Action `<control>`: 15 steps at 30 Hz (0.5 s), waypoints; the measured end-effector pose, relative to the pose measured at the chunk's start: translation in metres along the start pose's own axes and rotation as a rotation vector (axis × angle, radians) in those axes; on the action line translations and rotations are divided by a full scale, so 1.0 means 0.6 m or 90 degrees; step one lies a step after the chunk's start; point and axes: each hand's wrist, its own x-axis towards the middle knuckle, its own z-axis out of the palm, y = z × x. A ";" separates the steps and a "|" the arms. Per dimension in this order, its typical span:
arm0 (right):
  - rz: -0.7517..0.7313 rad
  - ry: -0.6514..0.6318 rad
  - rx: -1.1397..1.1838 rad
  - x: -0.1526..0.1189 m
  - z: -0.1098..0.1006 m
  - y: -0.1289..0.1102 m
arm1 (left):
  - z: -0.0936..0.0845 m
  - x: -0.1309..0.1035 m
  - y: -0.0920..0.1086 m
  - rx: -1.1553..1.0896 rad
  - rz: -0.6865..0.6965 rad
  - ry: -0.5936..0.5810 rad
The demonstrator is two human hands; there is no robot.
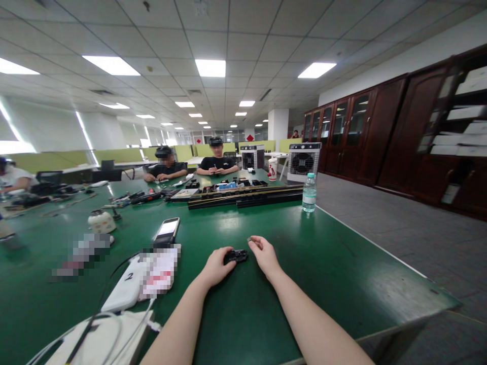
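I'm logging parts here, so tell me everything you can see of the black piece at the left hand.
The black piece is small, with an uneven outline and upper side; it looks like plastic, but finer details are too small to read. It seems to rest on the green tabletop, its left end between the left hand's thumb and fingers.

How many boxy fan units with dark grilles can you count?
2. One fan unit stands beyond the table; another fan unit is farther right, partly behind the bottle. Others could be hidden.
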 end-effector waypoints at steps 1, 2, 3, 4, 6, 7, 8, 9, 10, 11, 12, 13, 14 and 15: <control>-0.005 -0.005 0.000 0.000 0.000 0.000 | 0.000 0.000 0.000 -0.001 -0.001 0.000; -0.010 -0.010 0.002 -0.001 0.000 -0.001 | 0.000 0.000 -0.001 -0.002 -0.002 -0.001; -0.014 -0.017 0.004 -0.001 0.001 -0.001 | 0.000 0.000 -0.001 -0.003 -0.001 -0.001; -0.017 -0.023 0.005 -0.001 0.001 -0.001 | 0.000 0.000 -0.001 -0.004 -0.001 -0.001; -0.024 -0.031 0.001 -0.002 0.000 -0.001 | 0.000 0.000 -0.002 -0.007 0.000 0.001; -0.029 -0.033 -0.007 -0.003 0.000 -0.001 | 0.000 0.000 -0.003 -0.009 0.001 0.003; -0.035 -0.036 -0.017 -0.003 0.000 -0.002 | 0.000 0.000 -0.003 -0.011 0.001 0.003; -0.042 -0.039 -0.030 -0.004 0.000 -0.003 | 0.000 0.000 -0.003 -0.012 0.002 0.003; -0.050 -0.043 -0.044 -0.006 0.000 -0.004 | 0.000 0.000 -0.003 -0.012 0.001 0.003; -0.056 -0.048 -0.057 -0.007 -0.001 -0.006 | 0.000 0.000 -0.002 -0.012 0.001 0.002; -0.061 -0.052 -0.068 -0.008 -0.001 -0.008 | 0.000 0.000 -0.002 -0.011 0.001 0.002; -0.063 -0.054 -0.075 -0.010 -0.001 -0.010 | -0.001 0.000 -0.002 -0.010 0.002 0.001; -0.062 -0.054 -0.078 -0.011 -0.001 -0.012 | -0.001 -0.001 -0.001 -0.009 0.002 0.001; -0.058 -0.053 -0.079 -0.012 0.000 -0.014 | -0.001 -0.001 -0.001 -0.006 0.002 -0.001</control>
